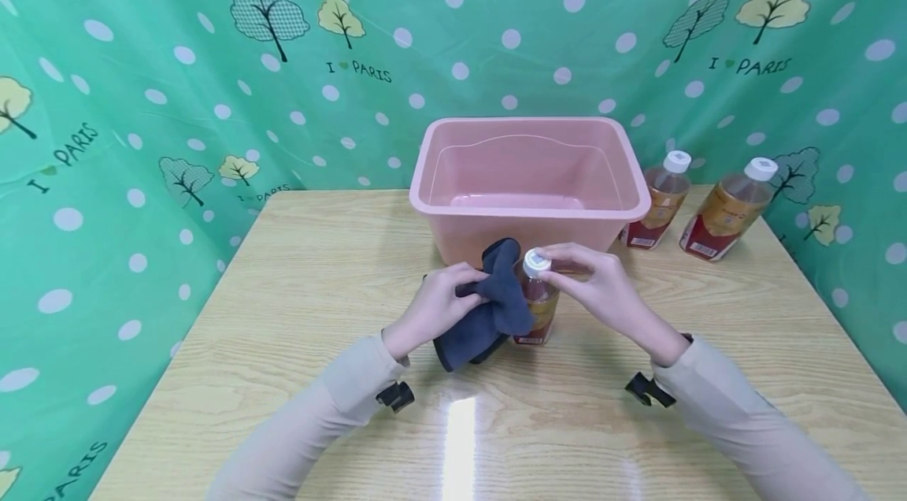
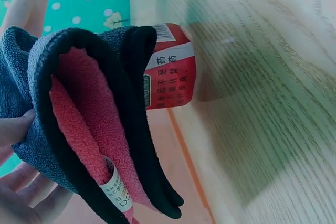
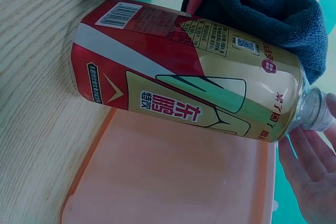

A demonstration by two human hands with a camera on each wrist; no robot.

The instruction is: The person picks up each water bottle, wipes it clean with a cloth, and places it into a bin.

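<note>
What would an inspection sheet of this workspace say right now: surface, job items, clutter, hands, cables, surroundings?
Surface: light wood-grain table, with a bright reflection toward the person.
Job's things: dark blue cloth with pink inner side, bunched at the side of a capped bottle standing in front of the pink bin.
Clutter: two more capped bottles, the nearer bottle and the farther bottle, right of the bin.
Left hand: grips the cloth.
Right hand: pinches the bottle's cap.
Cables: nothing seen.
Surroundings: green dotted backdrop printed with trees.
</note>
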